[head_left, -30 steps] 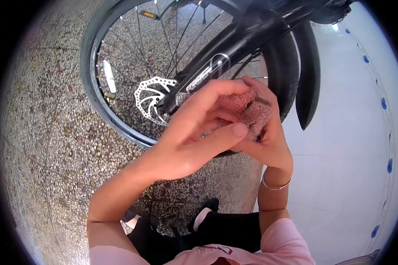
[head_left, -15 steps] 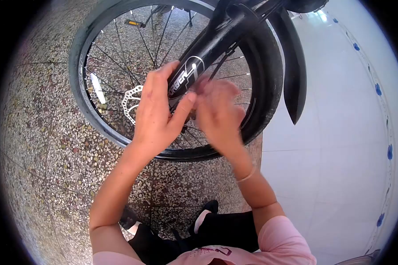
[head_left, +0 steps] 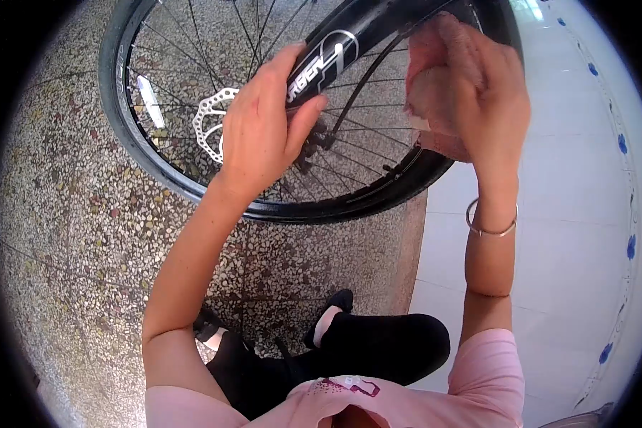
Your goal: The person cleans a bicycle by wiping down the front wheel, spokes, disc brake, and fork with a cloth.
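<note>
My left hand (head_left: 258, 125) is wrapped round the lower end of a black bicycle fork leg (head_left: 339, 53), thumb on the near side and the fingers partly hidden behind it. In my right hand (head_left: 493, 107) is a pinkish cloth (head_left: 433, 100), bunched under the fingers and spread over the right side of the front wheel, by the tyre (head_left: 314, 212). A brake disc (head_left: 205, 128) with holes shows left of my left hand. Between the hands, a black cable (head_left: 364, 84) runs down along the fork toward the hub.
A white reflector (head_left: 150, 102) sits among the spokes on the left. Underfoot is a speckled stone floor (head_left: 107, 271); white tiles (head_left: 549, 250) with a blue flower border lie to the right. My bent knee (head_left: 414, 346) and shoes are below the wheel.
My right hand has moved from beside the fork's lower end up and right to the tyre, and the cloth in it now shows clearly. My left hand stays on the fork. The view has shifted.
</note>
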`<state>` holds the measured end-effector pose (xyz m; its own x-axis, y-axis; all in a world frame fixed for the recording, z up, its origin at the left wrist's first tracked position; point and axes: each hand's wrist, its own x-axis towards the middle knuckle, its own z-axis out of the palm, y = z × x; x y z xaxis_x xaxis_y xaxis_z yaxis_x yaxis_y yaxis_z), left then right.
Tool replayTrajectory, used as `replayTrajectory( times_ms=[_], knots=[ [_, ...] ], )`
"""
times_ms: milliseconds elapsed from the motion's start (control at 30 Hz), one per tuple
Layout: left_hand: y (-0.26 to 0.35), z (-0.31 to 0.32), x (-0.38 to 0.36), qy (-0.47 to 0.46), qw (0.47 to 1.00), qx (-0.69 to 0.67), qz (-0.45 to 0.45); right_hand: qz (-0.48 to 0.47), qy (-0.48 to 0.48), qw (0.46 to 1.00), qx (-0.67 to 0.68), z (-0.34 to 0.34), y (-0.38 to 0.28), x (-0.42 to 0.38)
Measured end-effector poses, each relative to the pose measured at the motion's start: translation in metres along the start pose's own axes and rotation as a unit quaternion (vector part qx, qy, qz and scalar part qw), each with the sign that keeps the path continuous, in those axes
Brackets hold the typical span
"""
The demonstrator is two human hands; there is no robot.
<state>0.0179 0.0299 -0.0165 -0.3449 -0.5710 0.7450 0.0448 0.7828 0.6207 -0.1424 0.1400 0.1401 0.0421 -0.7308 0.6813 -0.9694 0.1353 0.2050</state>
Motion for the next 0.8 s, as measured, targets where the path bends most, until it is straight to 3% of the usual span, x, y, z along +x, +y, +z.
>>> replayTrajectory(
  times_ms=[133,300,400,500,533,600,633,700,733,800],
  knots=[
    [0.005,-0.004,0.003,-0.032,0.998,0.026,-0.036,0.025,-0.071,0.990,-0.122,0.016,0.005,-0.045],
    [0.003,0.005,0.000,0.008,0.999,0.042,0.021,0.053,-0.120,0.986,-0.107,0.015,-0.004,-0.132],
    [0.009,0.008,-0.003,-0.031,0.999,0.009,-0.016,0.064,-0.148,0.984,-0.072,0.007,-0.019,-0.152],
    [0.009,0.013,-0.005,-0.020,1.000,0.006,0.005,0.103,-0.345,0.933,-0.005,0.006,-0.037,-0.173],
    [0.010,0.013,-0.005,-0.022,1.000,0.006,0.008,0.105,-0.343,0.934,-0.005,0.006,-0.036,-0.190],
    [0.009,0.010,-0.004,-0.028,0.999,0.013,-0.010,0.176,-0.420,0.868,0.198,0.008,-0.033,-0.218],
    [0.010,0.007,-0.002,-0.027,0.999,0.017,-0.007,0.173,-0.417,0.869,0.200,0.005,-0.035,-0.216],
    [0.016,-0.003,0.003,-0.013,0.999,0.021,-0.035,0.176,-0.431,0.818,0.337,-0.010,-0.039,-0.201],
    [0.016,-0.006,0.005,0.041,0.997,0.062,0.016,0.176,-0.423,0.822,0.337,-0.019,-0.040,-0.194],
    [0.037,-0.015,0.023,0.104,0.994,0.021,0.037,0.158,-0.487,0.810,0.286,-0.040,-0.040,-0.175]
  ],
)
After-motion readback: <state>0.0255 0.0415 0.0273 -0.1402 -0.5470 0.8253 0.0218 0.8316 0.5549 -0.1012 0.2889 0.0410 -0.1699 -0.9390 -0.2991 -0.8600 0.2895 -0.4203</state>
